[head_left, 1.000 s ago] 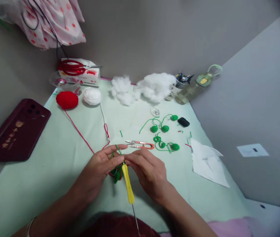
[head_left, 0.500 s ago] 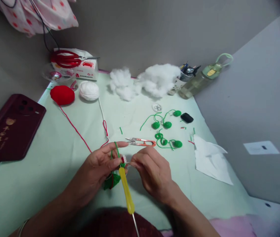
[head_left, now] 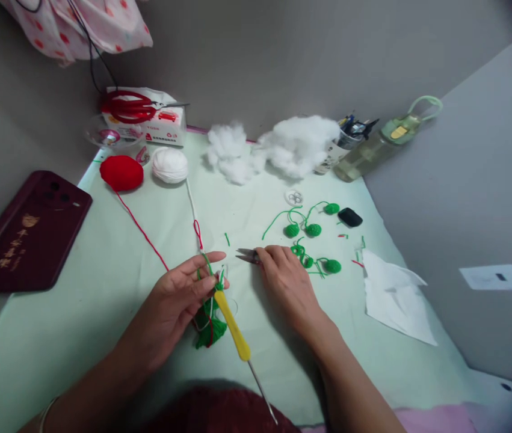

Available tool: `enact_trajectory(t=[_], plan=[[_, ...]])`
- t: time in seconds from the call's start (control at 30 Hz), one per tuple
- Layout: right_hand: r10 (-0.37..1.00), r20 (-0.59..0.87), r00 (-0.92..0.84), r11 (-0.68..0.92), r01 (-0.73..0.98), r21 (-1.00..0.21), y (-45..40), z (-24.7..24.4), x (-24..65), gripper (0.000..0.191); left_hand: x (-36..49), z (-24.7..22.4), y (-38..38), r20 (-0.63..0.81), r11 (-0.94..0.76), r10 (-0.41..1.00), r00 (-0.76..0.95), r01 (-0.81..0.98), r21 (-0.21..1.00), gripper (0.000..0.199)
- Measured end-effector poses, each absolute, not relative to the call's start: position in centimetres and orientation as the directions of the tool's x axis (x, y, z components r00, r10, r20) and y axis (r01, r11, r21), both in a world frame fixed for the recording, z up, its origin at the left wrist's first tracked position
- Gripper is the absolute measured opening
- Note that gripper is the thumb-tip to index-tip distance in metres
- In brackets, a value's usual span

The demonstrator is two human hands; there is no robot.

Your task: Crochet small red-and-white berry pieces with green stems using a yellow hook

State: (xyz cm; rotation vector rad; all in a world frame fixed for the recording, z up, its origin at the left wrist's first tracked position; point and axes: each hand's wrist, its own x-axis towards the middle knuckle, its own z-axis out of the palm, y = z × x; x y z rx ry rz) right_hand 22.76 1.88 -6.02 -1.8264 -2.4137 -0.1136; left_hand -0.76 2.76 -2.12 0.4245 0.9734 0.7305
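My left hand (head_left: 178, 304) pinches a small crochet piece (head_left: 219, 281) of green and white yarn, its index finger stretched out with green yarn looped over it. A crochet hook with a yellow handle (head_left: 234, 328) sticks out of the work and slants down toward me. Below the fingers hangs a bundle of green yarn (head_left: 213, 332) crossed by a red strand. Over on the right, my right hand (head_left: 286, 273) is closed around the thread snips (head_left: 249, 255), whose blades point left. The palm hides their orange handle.
Red yarn (head_left: 121, 173) and white yarn balls (head_left: 169, 165) lie at the back left, near red-handled scissors (head_left: 129, 107). White stuffing (head_left: 298, 147), a pen cup (head_left: 337, 150) and a bottle (head_left: 379, 144) stand behind. Small green crocheted balls (head_left: 313, 230) and torn paper (head_left: 393, 297) lie right.
My right hand has left the crochet piece, moved up and right, and taken hold of the thread snips. The yellow hook stays in the work. The view has shifted slightly.
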Motion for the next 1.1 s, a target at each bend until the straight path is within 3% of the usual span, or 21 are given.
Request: enact_trajectory(t=[0.07,0.13,0.2,0.3,0.37,0.47,0.63,0.83,1.1], plan=[[0.964,0.128,-0.233,0.238,0.971,-0.020,2.1,-6.3,22.8,0.028,-0.7,-2.1,2.9,-0.596,0.685,0.728,0.338,-0.359,0.634,0.055],[0.978,0.143,-0.154,0.174,0.976,-0.135,2.3,-6.2,22.9,0.028,-0.6,-2.0,3.0,-0.594,0.672,0.741,0.313,-0.344,0.656,0.056],[0.983,0.173,-0.064,0.127,0.916,-0.380,2.4,-5.8,23.0,0.028,-0.7,-1.8,3.0,-0.582,0.649,0.761,0.287,-0.325,0.688,0.056],[0.995,0.100,0.005,0.077,0.594,-0.800,2.1,-4.7,23.2,0.025,-0.8,-1.7,3.0,-0.572,0.628,0.778,0.260,-0.297,0.720,0.054],[0.998,-0.056,-0.029,-0.041,0.368,-0.929,1.8,-3.7,23.2,0.027,-0.9,-1.8,3.0,-0.566,0.617,0.786,0.247,-0.281,0.735,0.053],[0.966,-0.196,-0.169,-0.143,0.281,-0.949,1.4,-2.4,22.7,0.037,-1.0,-2.2,3.0,-0.542,0.588,0.809,0.228,-0.271,0.762,0.048],[0.909,-0.214,-0.357,-0.090,0.333,-0.939,1.1,-1.4,21.5,0.041,-1.0,-2.8,2.8,-0.511,0.559,0.828,0.232,-0.252,0.790,0.042],[0.885,-0.279,-0.372,-0.141,0.358,-0.923,1.0,-1.3,21.1,0.040,-0.8,-2.9,2.6,-0.505,0.563,0.822,0.262,-0.245,0.789,0.039],[0.909,-0.262,-0.324,-0.100,0.442,-0.891,0.8,-1.8,21.1,0.045,-0.7,-2.7,2.5,-0.471,0.525,0.844,0.256,-0.220,0.822,0.030]])
